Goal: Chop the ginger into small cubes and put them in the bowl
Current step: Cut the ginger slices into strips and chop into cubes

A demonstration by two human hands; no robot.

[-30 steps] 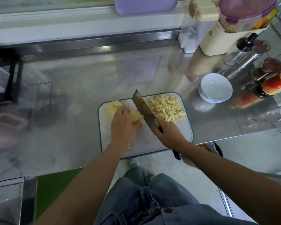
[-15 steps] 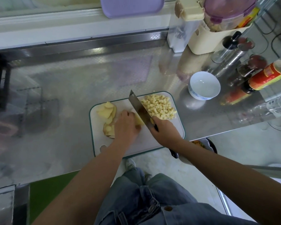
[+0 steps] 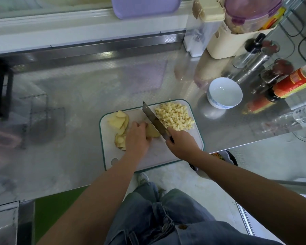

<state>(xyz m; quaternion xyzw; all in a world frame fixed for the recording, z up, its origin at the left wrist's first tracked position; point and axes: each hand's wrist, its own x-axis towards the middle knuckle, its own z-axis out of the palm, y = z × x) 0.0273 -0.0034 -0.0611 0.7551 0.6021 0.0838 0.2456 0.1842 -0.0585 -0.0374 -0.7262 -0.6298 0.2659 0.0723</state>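
One ginger piece (image 3: 153, 133), gripped by the left hand (image 3: 137, 138), right hand (image 3: 181, 144) clasping cleaver (image 3: 153, 120) — blade against the piece's right side

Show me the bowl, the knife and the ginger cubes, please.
bowl (image 3: 224, 89), head view, on its inner wall.
knife (image 3: 155, 121), head view, on the middle of the blade.
ginger cubes (image 3: 174, 116), head view, on the middle of the pile.

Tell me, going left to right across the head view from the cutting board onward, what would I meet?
Ginger slices → left hand, holding a ginger piece → knife → pile of ginger cubes → white bowl → red-labelled bottle.
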